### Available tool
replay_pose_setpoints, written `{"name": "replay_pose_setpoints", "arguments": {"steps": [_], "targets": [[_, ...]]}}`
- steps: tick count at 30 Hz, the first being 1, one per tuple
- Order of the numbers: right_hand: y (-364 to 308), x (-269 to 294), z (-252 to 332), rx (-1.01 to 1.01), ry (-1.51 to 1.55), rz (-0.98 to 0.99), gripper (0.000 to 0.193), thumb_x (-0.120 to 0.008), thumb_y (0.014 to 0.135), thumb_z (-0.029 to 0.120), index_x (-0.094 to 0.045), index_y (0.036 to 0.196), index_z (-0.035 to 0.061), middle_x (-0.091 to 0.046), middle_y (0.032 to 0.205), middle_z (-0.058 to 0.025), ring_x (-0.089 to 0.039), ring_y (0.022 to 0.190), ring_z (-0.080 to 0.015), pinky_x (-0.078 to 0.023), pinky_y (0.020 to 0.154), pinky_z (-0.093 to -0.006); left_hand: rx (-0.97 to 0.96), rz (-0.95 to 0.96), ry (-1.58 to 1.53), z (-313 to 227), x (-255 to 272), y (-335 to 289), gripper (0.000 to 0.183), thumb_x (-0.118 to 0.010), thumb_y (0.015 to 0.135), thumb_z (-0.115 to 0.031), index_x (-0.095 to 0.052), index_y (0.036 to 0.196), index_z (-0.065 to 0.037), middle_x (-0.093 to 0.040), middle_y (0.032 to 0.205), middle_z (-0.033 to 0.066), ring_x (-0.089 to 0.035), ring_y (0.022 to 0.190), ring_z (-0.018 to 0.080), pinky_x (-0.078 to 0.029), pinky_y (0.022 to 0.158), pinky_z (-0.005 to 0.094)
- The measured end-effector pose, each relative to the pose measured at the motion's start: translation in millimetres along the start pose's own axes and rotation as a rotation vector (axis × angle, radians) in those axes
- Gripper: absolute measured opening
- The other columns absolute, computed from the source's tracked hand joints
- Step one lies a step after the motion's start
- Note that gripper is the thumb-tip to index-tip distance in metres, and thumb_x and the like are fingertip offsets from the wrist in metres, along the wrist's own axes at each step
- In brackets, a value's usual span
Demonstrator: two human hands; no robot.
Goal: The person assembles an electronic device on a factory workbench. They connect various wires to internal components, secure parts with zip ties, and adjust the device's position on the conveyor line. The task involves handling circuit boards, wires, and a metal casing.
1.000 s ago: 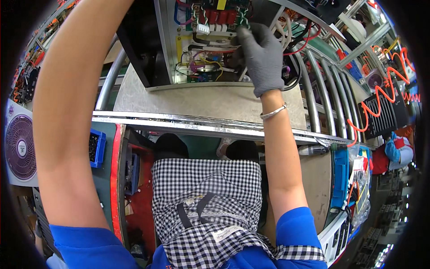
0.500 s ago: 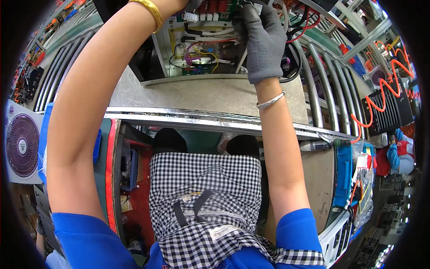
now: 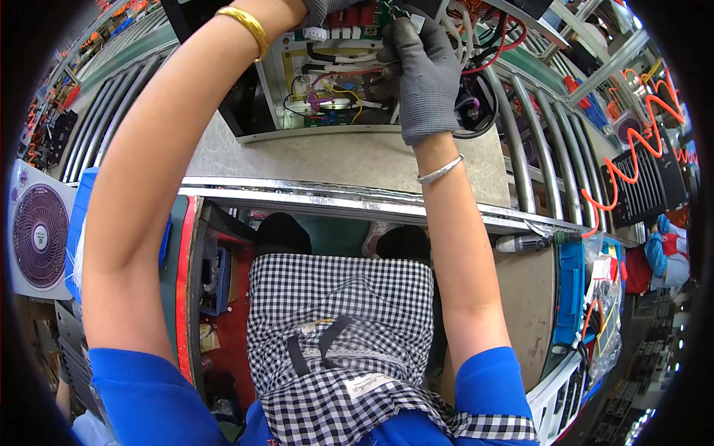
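An open metal housing (image 3: 349, 134) full of wiring stands on the bench in front of me. My right hand (image 3: 430, 85), in a grey knit glove, reaches into its right side. The fingers are curled, with the thumb up by a small green circuit board (image 3: 385, 13) and a white tag (image 3: 418, 22); whatever sits between them is hidden. At the top edge my left hand (image 3: 323, 10), also gloved, is over the upper part of the housing near white connectors (image 3: 315, 34). The picture's edge cuts off its fingers. Below lie black and white cables (image 3: 342, 58) and a purple wire (image 3: 315, 97).
Metal rollers (image 3: 520, 134) flank the bench on both sides. A power screwdriver (image 3: 524, 242) lies at the right of the bench edge, near a blue bin (image 3: 570, 290). An orange coiled hose (image 3: 636, 167) hangs at right. At left stands a fan (image 3: 39, 236).
My right hand has shifted slightly left and down within the housing. My left hand has moved a little right, and more of its glove shows.
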State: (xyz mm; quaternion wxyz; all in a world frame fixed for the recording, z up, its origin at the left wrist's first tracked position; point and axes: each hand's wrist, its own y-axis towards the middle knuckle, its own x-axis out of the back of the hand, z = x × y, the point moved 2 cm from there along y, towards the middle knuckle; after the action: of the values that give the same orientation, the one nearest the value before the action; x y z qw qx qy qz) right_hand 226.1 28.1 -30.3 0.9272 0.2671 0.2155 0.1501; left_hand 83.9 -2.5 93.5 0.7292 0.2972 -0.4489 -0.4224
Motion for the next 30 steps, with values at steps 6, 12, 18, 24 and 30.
{"name": "replay_pose_setpoints", "arguments": {"steps": [6,12,18,24,30], "targets": [[9.3,2.9,20.3,-0.164,-0.339,0.219,0.057,-0.07,0.095,0.035,-0.055,0.136,-0.0023,-0.07,0.103,-0.0104,-0.064,0.086,-0.0139,-0.052,0.075,-0.0269,0.031,-0.023,-0.017,-9.4,-5.6,4.5,0.062,-0.069,0.08,-0.043,-0.055,0.128,-0.005,-0.061,0.129,0.0241,-0.051,0.132,0.035,-0.022,0.12,0.0496],[24.5,6.5,15.0,0.295,-0.862,0.168,0.073,-0.068,0.091,0.047,-0.047,0.14,-0.0027,-0.068,0.112,-0.0278,-0.067,0.1,-0.0429,-0.052,0.087,-0.0469,0.051,0.044,-0.02,-8.5,-11.2,7.7,0.064,-0.07,0.079,-0.042,-0.054,0.13,-0.006,-0.06,0.131,0.0231,-0.051,0.131,0.0347,-0.023,0.119,0.0487],[18.5,-21.3,46.9,0.001,-1.056,0.22,0.075,-0.065,0.09,0.055,-0.047,0.139,0.0009,-0.063,0.118,-0.0344,-0.061,0.11,-0.0495,-0.05,0.091,-0.0506,0.033,0.034,-0.092,-0.1,2.9,1.8,0.061,-0.072,0.078,-0.036,-0.053,0.128,-0.007,-0.061,0.125,0.0199,-0.053,0.126,0.0339,-0.025,0.118,0.0485],[26.9,-18.9,39.9,0.014,-1.048,0.258,0.09,-0.065,0.087,0.061,-0.033,0.149,0.004,-0.063,0.119,-0.0355,-0.061,0.111,-0.0492,-0.05,0.09,-0.0507,0.03,0.0,-0.084,-7.5,0.4,5.1,0.063,-0.073,0.077,-0.034,-0.051,0.13,-0.007,-0.06,0.125,0.0198,-0.053,0.127,0.0344,-0.025,0.118,0.0497],[23.8,-5.1,30.0,0.179,-0.933,0.189,0.085,-0.065,0.09,0.057,-0.034,0.148,0.0039,-0.063,0.126,-0.0289,-0.061,0.114,-0.0477,-0.05,0.093,-0.0485,0.08,0.093,-0.073,-4.4,-12.4,5.9,0.067,-0.072,0.076,-0.033,-0.048,0.134,-0.007,-0.056,0.136,0.022,-0.048,0.134,0.0348,-0.024,0.12,0.0488]]}}
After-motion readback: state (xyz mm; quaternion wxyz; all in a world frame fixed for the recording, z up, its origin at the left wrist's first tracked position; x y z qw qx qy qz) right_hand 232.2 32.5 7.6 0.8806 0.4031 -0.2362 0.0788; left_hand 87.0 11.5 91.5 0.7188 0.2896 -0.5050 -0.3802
